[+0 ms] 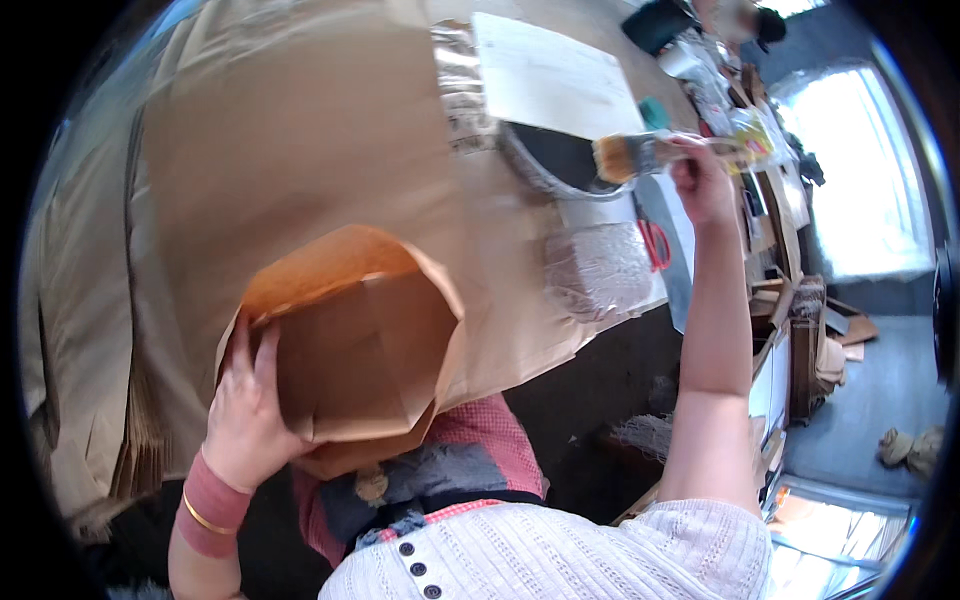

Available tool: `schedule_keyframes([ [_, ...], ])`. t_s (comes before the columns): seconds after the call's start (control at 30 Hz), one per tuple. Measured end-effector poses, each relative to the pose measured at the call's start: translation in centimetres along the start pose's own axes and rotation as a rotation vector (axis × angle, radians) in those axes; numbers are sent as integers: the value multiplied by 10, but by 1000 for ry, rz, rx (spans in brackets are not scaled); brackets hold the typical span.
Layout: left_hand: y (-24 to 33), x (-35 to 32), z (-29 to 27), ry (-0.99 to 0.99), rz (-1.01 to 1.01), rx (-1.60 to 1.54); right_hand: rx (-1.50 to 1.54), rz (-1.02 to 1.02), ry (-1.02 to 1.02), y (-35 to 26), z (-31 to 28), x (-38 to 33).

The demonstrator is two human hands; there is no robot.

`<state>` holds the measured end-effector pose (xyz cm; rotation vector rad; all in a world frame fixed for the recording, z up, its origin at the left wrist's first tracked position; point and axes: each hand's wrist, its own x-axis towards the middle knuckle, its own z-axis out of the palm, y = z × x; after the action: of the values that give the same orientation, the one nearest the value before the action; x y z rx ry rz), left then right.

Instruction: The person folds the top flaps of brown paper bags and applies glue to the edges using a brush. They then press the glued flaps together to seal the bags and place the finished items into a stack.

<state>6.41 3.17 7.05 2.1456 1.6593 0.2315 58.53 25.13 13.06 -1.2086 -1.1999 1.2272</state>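
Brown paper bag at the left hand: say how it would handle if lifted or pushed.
The brown paper bag would probably feel light for its size, given its thin-looking walls. It seems fairly stiff: the creased mouth holds an open, angular shape. A hard push would likely bend its rim, which shows a thin paper edge.

The open paper bag (355,350) is plain brown, the flat brush's blurred bristles (612,159) seemingly golden-tan, looped scissor handles (658,245) red, lap cloth (498,436) pink-checked.
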Motion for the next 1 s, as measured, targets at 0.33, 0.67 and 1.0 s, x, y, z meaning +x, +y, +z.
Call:
schedule_keyframes([
  [0.33,-30,-6,6,29,116,-311,-43,-51,-278,51,321,-191],
  [0.67,-31,-7,17,33,81,-255,-171,92,-322,80,343,-189],
  [1.0,-24,-4,15,6,11,-233,-709,-125,-270,68,264,-181],
])
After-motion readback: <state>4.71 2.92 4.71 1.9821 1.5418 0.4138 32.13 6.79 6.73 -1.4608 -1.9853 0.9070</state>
